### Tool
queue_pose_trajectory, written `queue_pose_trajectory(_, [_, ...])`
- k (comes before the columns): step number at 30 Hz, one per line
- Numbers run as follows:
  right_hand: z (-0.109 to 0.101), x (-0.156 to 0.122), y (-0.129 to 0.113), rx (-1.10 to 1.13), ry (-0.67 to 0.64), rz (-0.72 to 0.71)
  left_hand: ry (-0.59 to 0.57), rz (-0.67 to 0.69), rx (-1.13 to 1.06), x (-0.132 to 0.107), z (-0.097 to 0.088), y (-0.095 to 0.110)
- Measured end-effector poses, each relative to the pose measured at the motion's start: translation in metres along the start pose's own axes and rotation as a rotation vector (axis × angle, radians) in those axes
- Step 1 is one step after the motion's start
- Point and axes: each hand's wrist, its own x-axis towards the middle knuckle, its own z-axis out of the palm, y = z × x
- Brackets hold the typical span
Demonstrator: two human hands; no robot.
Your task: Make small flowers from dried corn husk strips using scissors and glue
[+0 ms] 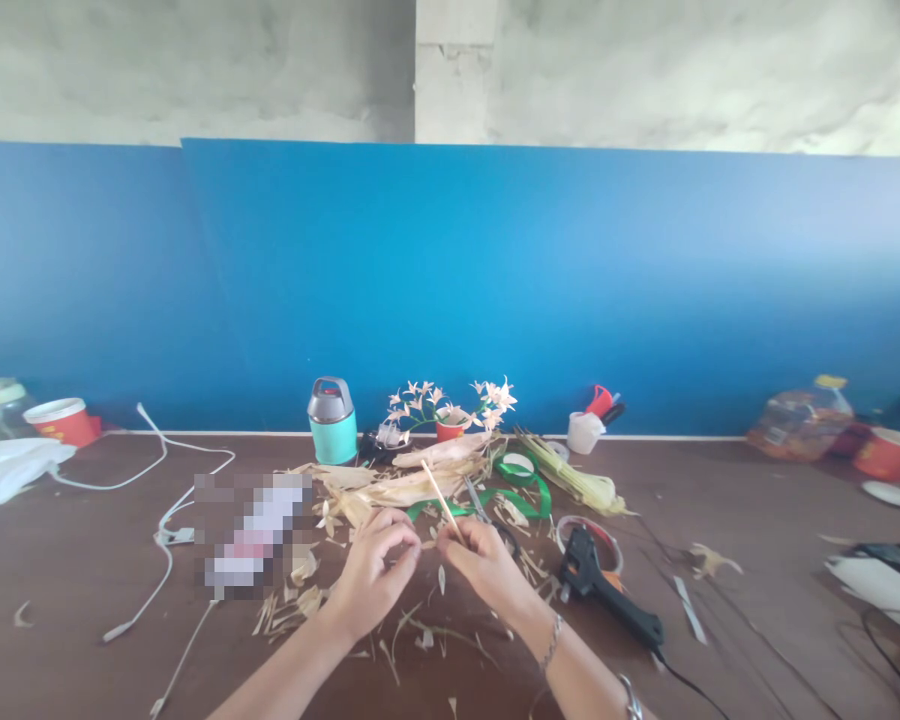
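My right hand (491, 570) is closed around a thin pale wooden stick (438, 492), which points up and to the left. My left hand (379, 565) faces it a short way off, thumb and fingers curled together; whatever they may hold is too small to make out. Beneath and beyond both hands lie dried corn husks (412, 488) and many loose scraps. Green ribbon (536, 495) and a pair of scissors (477, 500) rest just past my right hand. To its right is a black hot glue gun (607, 590), beside a roll of tape (596, 530).
Pale flowers (495, 395) stand in a red cup (450, 430) at the back, near a turquoise flask (333, 425). A white cup (585, 432) holds tools. White cables (166, 520) cross the left side; a blue partition (450, 270) closes the far edge.
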Motion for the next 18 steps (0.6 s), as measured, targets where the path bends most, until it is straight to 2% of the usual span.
queue_pose_trajectory(2, [0.0001,-0.0003,-0.001,0.06,-0.009,0.065,0.008,0.011,0.003,-0.0003,-0.0007,0.0003])
queue_pose_trajectory(5, [-0.0003,-0.0013,-0.0043,0.148,-0.02,0.138,0.08,0.057,0.063,-0.002,-0.0018,0.0004])
queue_pose_trajectory(12, [0.0001,-0.0031,-0.0069,0.227,0.007,0.185,0.185,0.263,0.29,-0.0047,-0.0031,0.0011])
queue_pose_trajectory(15, [0.0002,-0.0032,-0.0071,0.238,-0.022,0.157,0.193,0.267,0.276,-0.0051,-0.0045,0.0042])
queue_pose_trajectory(18, [-0.0004,-0.0033,-0.0077,0.253,-0.064,0.11,0.182,0.215,0.215,-0.0056,-0.0057,0.0061])
